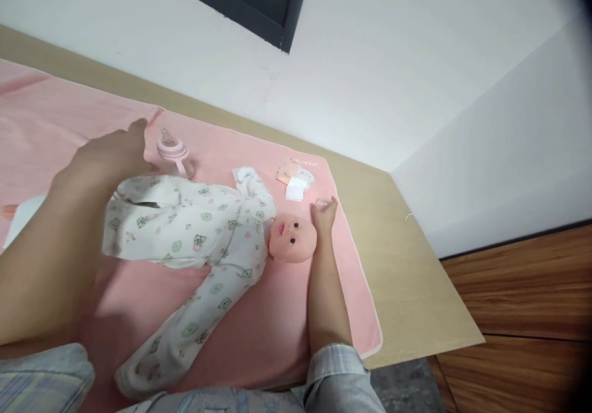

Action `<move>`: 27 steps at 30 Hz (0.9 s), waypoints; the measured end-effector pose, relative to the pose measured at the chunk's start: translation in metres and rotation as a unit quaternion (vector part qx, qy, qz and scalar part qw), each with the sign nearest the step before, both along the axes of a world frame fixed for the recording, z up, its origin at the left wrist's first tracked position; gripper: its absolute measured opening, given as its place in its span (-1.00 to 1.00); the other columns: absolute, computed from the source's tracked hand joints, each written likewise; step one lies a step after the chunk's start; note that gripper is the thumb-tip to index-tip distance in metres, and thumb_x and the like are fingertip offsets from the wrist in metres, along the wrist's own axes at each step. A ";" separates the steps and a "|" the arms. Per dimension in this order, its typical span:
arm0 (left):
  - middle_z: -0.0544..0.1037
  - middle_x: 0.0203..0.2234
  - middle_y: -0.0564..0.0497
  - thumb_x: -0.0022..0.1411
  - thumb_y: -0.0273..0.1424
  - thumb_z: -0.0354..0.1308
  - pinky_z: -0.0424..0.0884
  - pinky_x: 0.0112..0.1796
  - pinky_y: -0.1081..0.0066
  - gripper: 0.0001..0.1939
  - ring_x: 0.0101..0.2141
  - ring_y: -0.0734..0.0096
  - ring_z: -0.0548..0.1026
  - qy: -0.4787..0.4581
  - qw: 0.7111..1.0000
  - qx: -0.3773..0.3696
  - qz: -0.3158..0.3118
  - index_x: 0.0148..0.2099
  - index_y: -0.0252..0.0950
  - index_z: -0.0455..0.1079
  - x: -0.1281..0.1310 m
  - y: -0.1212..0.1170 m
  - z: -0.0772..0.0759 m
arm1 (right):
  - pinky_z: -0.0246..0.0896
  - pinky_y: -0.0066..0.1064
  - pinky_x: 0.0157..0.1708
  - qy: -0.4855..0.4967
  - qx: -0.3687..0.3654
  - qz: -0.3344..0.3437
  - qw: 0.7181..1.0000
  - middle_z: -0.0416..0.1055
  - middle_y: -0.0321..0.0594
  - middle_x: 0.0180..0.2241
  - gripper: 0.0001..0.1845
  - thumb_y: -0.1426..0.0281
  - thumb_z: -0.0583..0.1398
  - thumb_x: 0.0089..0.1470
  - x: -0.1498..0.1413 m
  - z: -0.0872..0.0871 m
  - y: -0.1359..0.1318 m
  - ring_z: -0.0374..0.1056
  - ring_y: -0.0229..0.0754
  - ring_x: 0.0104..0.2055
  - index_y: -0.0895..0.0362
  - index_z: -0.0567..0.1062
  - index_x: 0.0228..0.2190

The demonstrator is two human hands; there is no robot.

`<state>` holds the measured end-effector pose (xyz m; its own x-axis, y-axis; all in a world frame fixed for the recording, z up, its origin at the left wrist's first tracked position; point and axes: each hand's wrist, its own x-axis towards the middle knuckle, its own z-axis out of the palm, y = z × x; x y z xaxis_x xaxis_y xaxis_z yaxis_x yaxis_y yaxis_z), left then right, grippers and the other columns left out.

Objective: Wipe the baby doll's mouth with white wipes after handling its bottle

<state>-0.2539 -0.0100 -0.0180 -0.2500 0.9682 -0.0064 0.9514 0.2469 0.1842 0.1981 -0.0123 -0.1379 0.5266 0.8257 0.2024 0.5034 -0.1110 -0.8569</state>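
A baby doll (291, 238) lies on its back, dressed in white clothing (198, 222) printed with green and brown figures. Its head points right. On the left, my left hand (115, 149) is over the mat beside a baby bottle (173, 153) with a pink collar, handle and clear teat. Thumb and fingers are apart, with no visible contact with the bottle. Just beyond the doll's head, my right hand (325, 217) grips a small clear cap-like piece (324, 203) between thumb and fingers; its exact kind is hard to make out.
Under everything is a pink mat (296, 327) on a wooden table (393, 265). Small folded cloths or papers (295, 180) lie near the doll's head. A white item (23, 219) is partly hidden behind my left arm. The wall (351, 80) borders the far side.
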 end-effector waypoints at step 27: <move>0.59 -0.39 -0.20 -0.08 0.23 0.17 0.46 -0.30 0.26 -0.33 -0.34 0.06 0.52 -0.150 0.780 -0.331 -0.509 -0.30 -0.32 0.50 0.280 0.024 0.006 | 0.27 -0.24 0.01 -0.095 0.184 0.118 0.971 0.47 -0.07 -0.18 -0.63 0.29 -0.05 0.16 -0.023 0.015 -0.014 0.31 -0.11 -0.07 0.15 0.46 -0.17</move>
<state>0.0257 0.0137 -0.0116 0.7555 0.4227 -0.5005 0.6550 -0.4734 0.5890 0.1750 -0.0263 -0.1231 0.2554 0.7725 0.5813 0.6309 0.3224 -0.7057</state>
